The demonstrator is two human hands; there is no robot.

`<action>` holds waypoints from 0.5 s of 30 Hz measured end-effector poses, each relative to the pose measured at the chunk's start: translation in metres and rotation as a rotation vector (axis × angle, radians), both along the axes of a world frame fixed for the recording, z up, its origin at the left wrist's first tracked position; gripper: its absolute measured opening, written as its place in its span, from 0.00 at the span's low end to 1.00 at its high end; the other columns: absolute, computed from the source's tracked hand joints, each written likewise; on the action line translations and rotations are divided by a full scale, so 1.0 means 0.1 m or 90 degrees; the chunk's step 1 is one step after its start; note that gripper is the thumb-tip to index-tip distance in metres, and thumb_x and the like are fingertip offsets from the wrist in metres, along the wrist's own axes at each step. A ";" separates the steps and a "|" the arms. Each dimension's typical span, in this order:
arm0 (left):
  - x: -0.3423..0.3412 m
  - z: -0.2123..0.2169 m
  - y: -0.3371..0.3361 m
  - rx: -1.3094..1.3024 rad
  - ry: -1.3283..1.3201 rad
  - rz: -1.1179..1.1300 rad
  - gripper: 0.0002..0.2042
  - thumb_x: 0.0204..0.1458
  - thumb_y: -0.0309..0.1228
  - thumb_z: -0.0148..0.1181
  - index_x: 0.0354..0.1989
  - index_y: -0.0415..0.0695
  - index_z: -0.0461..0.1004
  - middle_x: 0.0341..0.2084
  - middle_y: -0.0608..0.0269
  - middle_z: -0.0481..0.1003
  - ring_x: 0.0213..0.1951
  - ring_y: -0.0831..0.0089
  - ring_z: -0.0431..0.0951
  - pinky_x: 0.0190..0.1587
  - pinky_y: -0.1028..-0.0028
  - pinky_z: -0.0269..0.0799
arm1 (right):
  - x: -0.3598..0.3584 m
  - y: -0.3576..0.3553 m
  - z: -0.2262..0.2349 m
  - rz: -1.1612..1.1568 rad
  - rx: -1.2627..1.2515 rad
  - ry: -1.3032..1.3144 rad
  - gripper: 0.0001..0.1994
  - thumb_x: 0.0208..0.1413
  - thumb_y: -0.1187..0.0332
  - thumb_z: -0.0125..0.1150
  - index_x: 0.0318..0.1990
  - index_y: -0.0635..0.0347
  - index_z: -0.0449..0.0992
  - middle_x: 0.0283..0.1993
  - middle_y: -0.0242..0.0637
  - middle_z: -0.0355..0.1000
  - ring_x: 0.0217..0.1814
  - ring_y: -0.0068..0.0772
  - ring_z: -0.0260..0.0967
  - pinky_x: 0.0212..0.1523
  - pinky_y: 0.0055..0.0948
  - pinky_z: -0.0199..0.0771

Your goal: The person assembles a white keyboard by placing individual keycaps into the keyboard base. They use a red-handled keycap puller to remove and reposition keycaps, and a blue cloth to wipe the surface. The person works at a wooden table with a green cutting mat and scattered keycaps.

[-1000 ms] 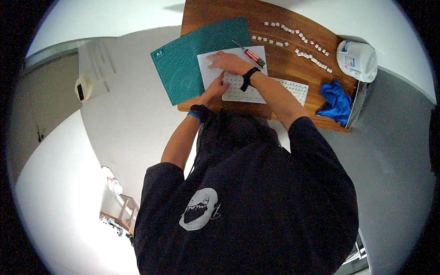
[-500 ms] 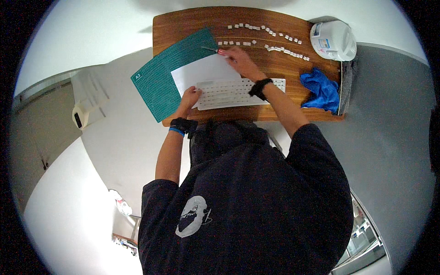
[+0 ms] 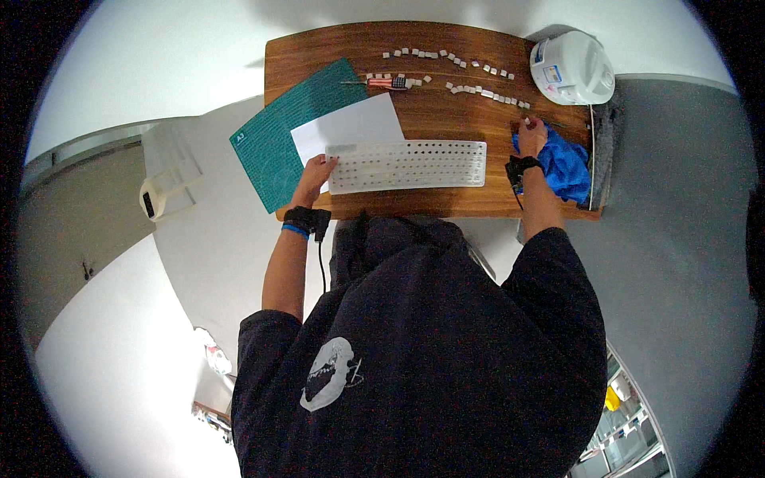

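1. Left hand (image 3: 315, 171) sits at the left end of the keyboard frame (image 3: 408, 166); fingers touch its short edge. Whether it's pinching or just pressing, cannot tell.
2. Right hand (image 3: 532, 135) is well apart from the frame, off its right end, on top of the blue cloth (image 3: 567, 166). Fingers are curled at the cloth's upper edge; a real grasp can't be confirmed at this size.
3. The frame lies flat near the front edge of the wooden table (image 3: 446, 44), long side parallel to that edge, between the two hands.
4. Frame look: whitish, long rectangle, keycaps off, rows of small dark holes across the face.
5. Its left part overlaps a white paper sheet (image 3: 351, 123), which lies on a green cutting mat (image 3: 283, 143) hanging over the table's left edge.
6. Loose small keycaps (image 3: 478, 89) are strung in rows along the far side of the table; a red-handled tool (image 3: 381, 82) is beside them.
7. White round container (image 3: 572, 68) at the far right corner.
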State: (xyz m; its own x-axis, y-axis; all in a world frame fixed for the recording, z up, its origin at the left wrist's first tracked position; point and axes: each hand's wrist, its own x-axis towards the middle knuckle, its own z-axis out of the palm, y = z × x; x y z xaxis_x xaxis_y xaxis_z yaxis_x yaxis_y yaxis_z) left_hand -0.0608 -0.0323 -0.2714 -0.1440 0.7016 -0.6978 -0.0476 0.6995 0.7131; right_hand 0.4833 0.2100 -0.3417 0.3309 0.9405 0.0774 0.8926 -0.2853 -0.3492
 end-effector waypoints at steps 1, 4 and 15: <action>0.04 0.13 0.04 0.007 -0.004 -0.003 0.18 0.60 0.37 0.60 0.49 0.32 0.75 0.40 0.60 0.79 0.41 0.72 0.76 0.46 0.71 0.71 | 0.09 0.02 -0.12 0.006 0.029 0.012 0.17 0.50 0.59 0.70 0.43 0.60 0.80 0.41 0.46 0.79 0.47 0.49 0.75 0.47 0.44 0.74; 0.19 0.52 0.11 -0.016 0.034 -0.009 0.19 0.59 0.35 0.61 0.52 0.33 0.74 0.43 0.57 0.79 0.43 0.70 0.77 0.48 0.70 0.72 | 0.16 0.06 -0.29 0.034 0.079 0.042 0.16 0.49 0.60 0.70 0.42 0.59 0.81 0.39 0.47 0.79 0.43 0.49 0.76 0.45 0.44 0.76; 0.28 0.61 -0.02 -0.063 0.068 0.003 0.22 0.54 0.27 0.63 0.57 0.35 0.70 0.46 0.54 0.79 0.46 0.68 0.79 0.48 0.70 0.74 | 0.27 0.11 -0.34 0.034 0.053 0.001 0.14 0.47 0.61 0.69 0.37 0.60 0.79 0.38 0.48 0.79 0.41 0.51 0.76 0.44 0.45 0.76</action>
State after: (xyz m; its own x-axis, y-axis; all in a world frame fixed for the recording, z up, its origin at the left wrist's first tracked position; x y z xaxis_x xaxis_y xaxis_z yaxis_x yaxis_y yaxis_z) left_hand -0.0327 -0.0346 -0.2108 -0.2249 0.6288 -0.7443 0.0216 0.7669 0.6414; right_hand 0.5104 0.2206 -0.3756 0.2799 0.9473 0.1558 0.9053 -0.2065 -0.3713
